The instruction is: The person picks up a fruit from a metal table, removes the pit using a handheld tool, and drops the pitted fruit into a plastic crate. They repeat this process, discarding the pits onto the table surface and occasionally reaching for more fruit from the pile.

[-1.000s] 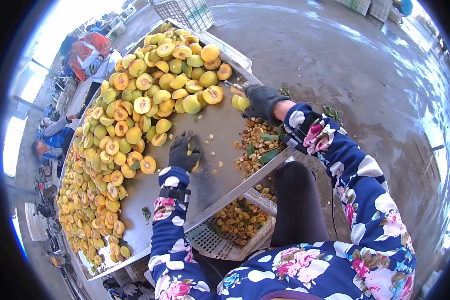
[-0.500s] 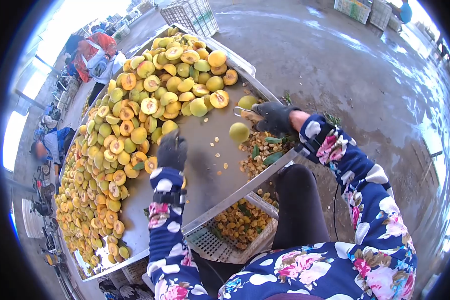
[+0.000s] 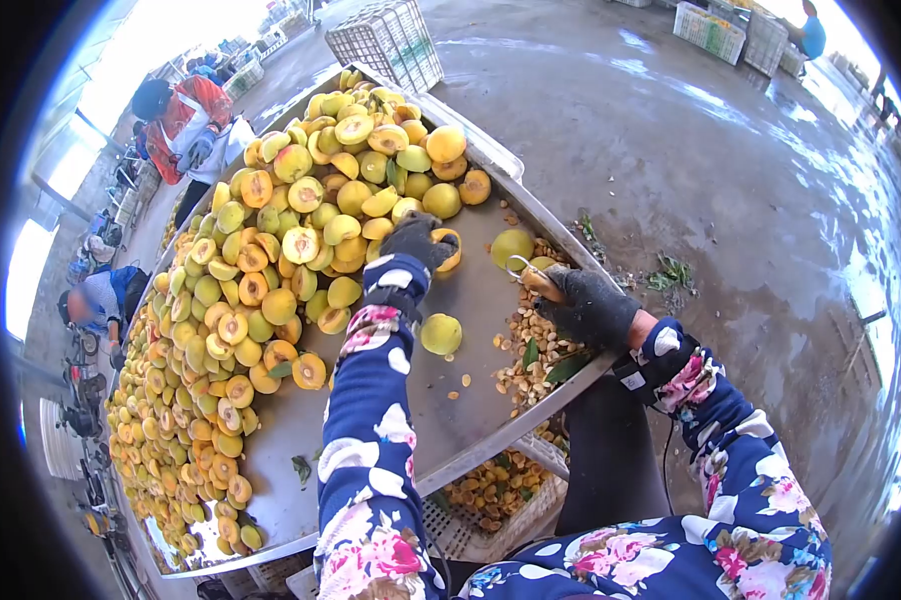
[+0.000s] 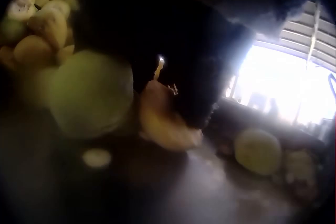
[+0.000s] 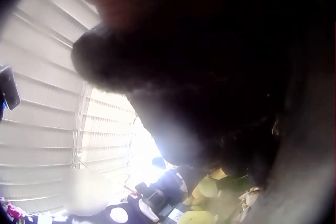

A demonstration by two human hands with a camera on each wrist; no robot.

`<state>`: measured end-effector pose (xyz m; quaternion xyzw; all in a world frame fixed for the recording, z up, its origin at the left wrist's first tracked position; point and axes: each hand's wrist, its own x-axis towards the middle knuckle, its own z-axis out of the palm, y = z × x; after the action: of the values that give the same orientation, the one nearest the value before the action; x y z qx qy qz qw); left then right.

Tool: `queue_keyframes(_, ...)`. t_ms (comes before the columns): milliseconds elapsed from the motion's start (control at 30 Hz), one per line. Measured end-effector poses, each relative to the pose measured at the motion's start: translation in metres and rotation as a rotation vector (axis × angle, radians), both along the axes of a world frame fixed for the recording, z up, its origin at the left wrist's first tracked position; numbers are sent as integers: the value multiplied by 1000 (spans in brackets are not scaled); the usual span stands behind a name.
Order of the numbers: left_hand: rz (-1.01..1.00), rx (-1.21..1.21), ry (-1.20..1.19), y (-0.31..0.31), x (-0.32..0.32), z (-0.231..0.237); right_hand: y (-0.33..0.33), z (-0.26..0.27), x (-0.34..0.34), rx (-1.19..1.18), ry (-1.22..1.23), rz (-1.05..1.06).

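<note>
My gloved left hand [image 3: 416, 245] is at the edge of the fruit heap, pinching an orange-fleshed peach half [image 3: 449, 251]. In the left wrist view that peach half [image 4: 165, 124] hangs under the dark glove fingers. My gloved right hand [image 3: 593, 308] grips the wooden handle [image 3: 544, 284] of a pitting tool with a metal loop [image 3: 517, 264] at its tip. A green-yellow peach [image 3: 512, 246] lies just beyond the loop. Between the hands, another peach piece [image 3: 441, 334] rests cut side down on the metal table [image 3: 411, 390]. The right wrist view is mostly dark glove.
A large heap of peach halves [image 3: 261, 270] covers the table's left and far side. Loose pits [image 3: 523, 375] and leaves gather by the raised right rim. Below stands a crate [image 3: 541, 505] of pits. People [image 3: 186, 125] work at the left; a white crate [image 3: 386, 45] stands behind.
My left hand has moved from the bare metal to the heap's near right edge and taken a peach half. A green-yellow piece has left my right hand and lies on the table; that hand shifted nearer.
</note>
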<state>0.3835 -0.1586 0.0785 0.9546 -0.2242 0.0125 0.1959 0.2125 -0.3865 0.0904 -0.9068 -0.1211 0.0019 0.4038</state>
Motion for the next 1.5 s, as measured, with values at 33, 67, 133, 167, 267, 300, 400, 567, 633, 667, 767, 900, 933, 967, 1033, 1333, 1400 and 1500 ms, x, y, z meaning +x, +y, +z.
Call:
queue_keyframes(33, 56, -34, 70, 9, -6, -5, -1, -4, 2, 2, -17, 27)
queue_keyframes(67, 63, -51, 80, 17, -11, -8, 0, -6, 5, -42, -1, 76)
queue_keyframes(133, 64, -48, 38, 36, -21, -16, 8, 8, 6, -21, -72, 221)
queue_keyframes(167, 111, -93, 26, 45, -29, -22, 14, 13, 5, -2, -144, 367)
queue_keyframes(267, 159, -34, -5, 82, -53, -25, 51, 28, -5, -75, 27, 613)
queue_keyframes(300, 196, -7, -26, 97, -61, -25, 64, 17, -6, -19, -52, 712)
queue_keyframes(400, 206, 36, -37, 151, -88, -29, 104, 15, -9, -7, -160, 839)
queue_keyframes(567, 200, 123, -99, 198, -141, -17, 131, -26, 30, -450, -156, 671)
queue_keyframes(633, 227, 100, 32, 206, -150, -15, 121, -36, 38, -290, -288, 347)
queue_keyframes(667, 287, 81, 25, 206, -157, -12, 112, -37, 48, -358, -125, 241)
queue_keyframes(767, 384, -254, -35, 205, -168, -15, 80, -9, 42, -365, -181, 125)
queue_keyframes(900, 451, -1313, 469, 179, -192, 11, 60, 5, 10, -282, -129, 77)
queue_keyframes(933, 399, -1628, 606, 157, -208, 32, 60, 4, -1, -150, -91, 82)
queue_keyframes(967, 385, -1886, 699, 152, -217, 28, 59, 4, -11, -21, -60, 82)
queue_keyframes(1033, 272, -2096, 948, 137, -232, 25, 62, -10, -28, 131, -98, 144)
queue_keyframes(1333, 189, -1768, 607, 78, -308, 42, 113, 53, -132, 692, 575, 273)
queue_keyframes(1400, 163, -1766, 595, 88, -319, 41, 123, 54, -147, 810, 582, 321)
queue_keyframes(1500, 134, -2412, 875, 103, -330, 46, 138, 55, -161, 737, 640, 372)
